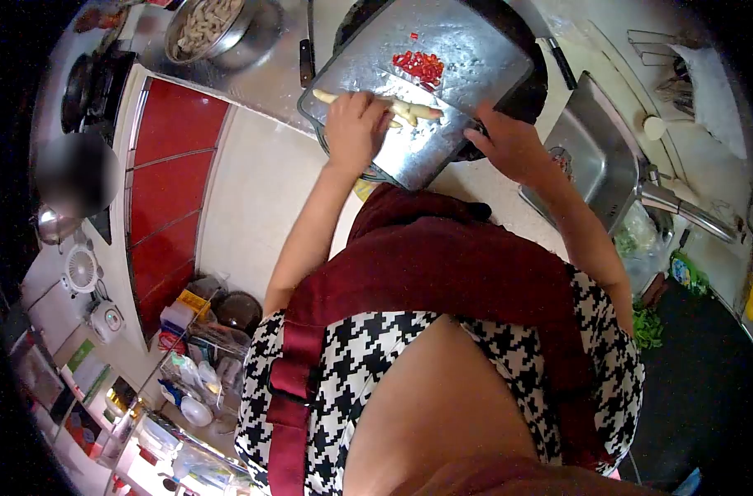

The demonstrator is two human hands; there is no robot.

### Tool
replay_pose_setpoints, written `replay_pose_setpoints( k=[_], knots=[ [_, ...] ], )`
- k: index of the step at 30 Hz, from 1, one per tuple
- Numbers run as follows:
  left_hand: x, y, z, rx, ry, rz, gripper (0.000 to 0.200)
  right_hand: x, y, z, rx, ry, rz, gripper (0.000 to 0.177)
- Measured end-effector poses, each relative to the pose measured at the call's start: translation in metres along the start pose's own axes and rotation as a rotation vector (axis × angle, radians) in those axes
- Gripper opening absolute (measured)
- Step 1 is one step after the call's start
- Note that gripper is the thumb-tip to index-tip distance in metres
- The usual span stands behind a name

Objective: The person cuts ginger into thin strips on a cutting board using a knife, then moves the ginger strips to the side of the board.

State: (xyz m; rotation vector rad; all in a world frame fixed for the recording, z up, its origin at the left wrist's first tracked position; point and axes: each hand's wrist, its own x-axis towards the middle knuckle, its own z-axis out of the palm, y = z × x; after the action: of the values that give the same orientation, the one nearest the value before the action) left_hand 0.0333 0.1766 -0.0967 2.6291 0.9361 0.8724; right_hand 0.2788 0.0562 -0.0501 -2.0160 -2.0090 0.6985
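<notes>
My left hand (356, 128) is closed over a pale yellow, knobbly, branching piece that looks like ginger root (413, 112), pressing it onto the metal-faced cutting board (492, 62). Its left end and branching right end stick out past my fingers. My right hand (509, 145) is closed at the board's right edge, around what appears to be the handle of a knife (456, 104). The shiny blade blends into the board's glare, and the handle is mostly hidden. Chopped red chili (420, 66) lies in a small heap just beyond the ginger.
A metal bowl (242, 35) of pale pieces stands at the back left. A dark-handled knife (307, 64) lies left of the board, and another black handle (563, 64) shows at its right. The sink (595, 140) with its faucet (690, 211) is on the right.
</notes>
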Motion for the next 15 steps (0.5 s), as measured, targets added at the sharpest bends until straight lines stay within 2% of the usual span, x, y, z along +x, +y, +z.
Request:
replay_pose_setpoints(
  k=[5,8,11,12,15],
  knots=[
    [-0.018,0.002,0.010,-0.037,0.195,-0.053,0.022,-0.008,-0.014,-0.004,-0.076,0.025,0.017,0.024],
    [-0.024,-0.006,0.002,-0.064,0.193,-0.149,0.030,-0.020,-0.023,-0.004,-0.039,0.057,0.014,0.025],
    [-0.013,-0.014,-0.015,0.097,0.134,-0.060,0.034,-0.030,-0.038,-0.008,0.065,0.035,0.059,0.028],
    [-0.016,-0.019,-0.014,-0.077,0.074,-0.120,0.032,-0.031,-0.044,-0.009,0.116,-0.005,0.107,0.030],
    [-0.030,-0.027,-0.014,0.033,-0.112,-0.106,0.030,-0.038,-0.049,-0.002,0.140,-0.027,0.127,0.031]
  ],
)
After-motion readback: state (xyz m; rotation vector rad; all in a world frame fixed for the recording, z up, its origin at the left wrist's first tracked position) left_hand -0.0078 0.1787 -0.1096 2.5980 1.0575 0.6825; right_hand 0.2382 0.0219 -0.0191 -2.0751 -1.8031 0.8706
